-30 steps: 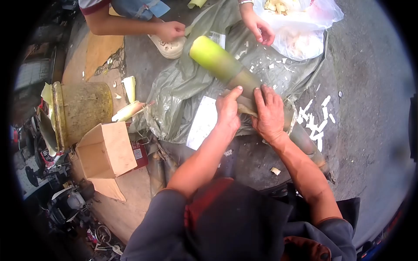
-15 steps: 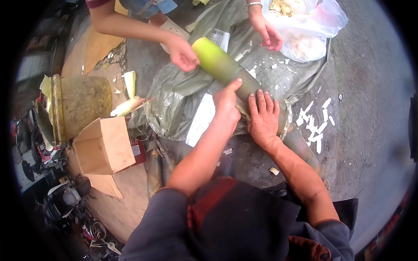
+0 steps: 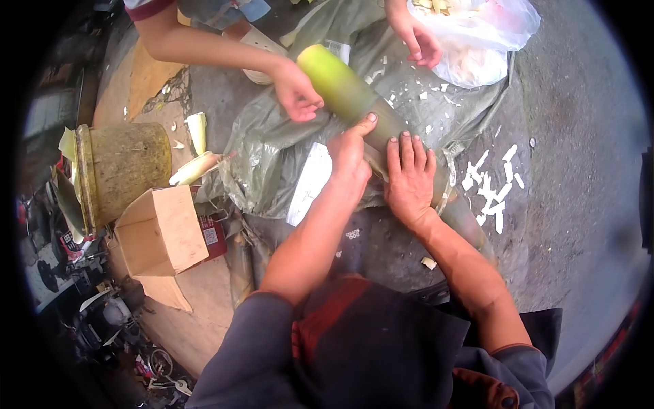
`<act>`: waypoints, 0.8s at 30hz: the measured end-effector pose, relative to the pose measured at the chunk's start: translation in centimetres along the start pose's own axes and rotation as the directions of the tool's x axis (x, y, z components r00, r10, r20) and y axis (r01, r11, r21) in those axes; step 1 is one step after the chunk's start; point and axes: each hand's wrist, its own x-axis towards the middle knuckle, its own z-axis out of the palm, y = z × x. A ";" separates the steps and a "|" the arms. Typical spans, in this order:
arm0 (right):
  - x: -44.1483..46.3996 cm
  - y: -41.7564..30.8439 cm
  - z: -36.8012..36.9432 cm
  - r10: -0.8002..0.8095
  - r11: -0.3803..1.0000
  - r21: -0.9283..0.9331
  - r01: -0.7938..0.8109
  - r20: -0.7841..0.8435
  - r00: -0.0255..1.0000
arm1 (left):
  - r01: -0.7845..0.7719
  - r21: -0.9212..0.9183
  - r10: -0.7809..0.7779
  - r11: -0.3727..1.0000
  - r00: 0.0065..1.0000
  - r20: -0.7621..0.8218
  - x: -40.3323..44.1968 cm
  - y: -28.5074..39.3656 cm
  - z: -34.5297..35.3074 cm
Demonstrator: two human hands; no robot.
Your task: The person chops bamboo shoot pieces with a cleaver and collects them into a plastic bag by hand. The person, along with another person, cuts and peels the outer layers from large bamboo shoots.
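A thick green stalk (image 3: pixel 337 82), bamboo-like, slants from upper left to lower right in front of me. My left hand (image 3: pixel 351 157) is closed against its near side, fingers curled and thumb stretched up onto it; what the curled fingers touch underneath is hidden. Flat on the stalk's top lies my right hand (image 3: pixel 411 178), with its fingers stretched over it. Across from me, another person's hand (image 3: pixel 298 90) hangs beside the stalk's green end. That person's other hand (image 3: pixel 417 42) is held above the sheet, near a plastic bag.
A dull green plastic sheet (image 3: pixel 262 153) lies under the stalk. White strips (image 3: pixel 489 194) are scattered right. On the left stand a dirty yellow bucket (image 3: pixel 136 163) and an opened cardboard box (image 3: pixel 178 228). Pale chunks fill a plastic bag (image 3: pixel 470 65). Tools (image 3: pixel 112 310) crowd the lower left.
The other person's hand by the stalk has moved down and to the right, alongside the stalk. My hands keep nearly the same hold. The view has shifted slightly.
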 end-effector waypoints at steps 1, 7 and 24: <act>0.0 0.1 0.0 0.004 1.000 -0.009 -0.004 0.006 1.000 | 0.017 -0.003 -0.017 1.000 1.000 -0.004 -0.1 0.1 0.2; -0.9 -1.2 1.2 -0.030 0.995 -0.098 0.029 -0.009 1.000 | -0.173 0.084 0.176 0.981 0.984 -0.034 -1.7 -0.2 0.5; -1.4 -1.4 1.3 -0.036 0.996 -0.079 0.031 -0.065 0.997 | -0.147 0.097 0.163 0.984 0.970 -0.183 -2.4 -1.2 -0.3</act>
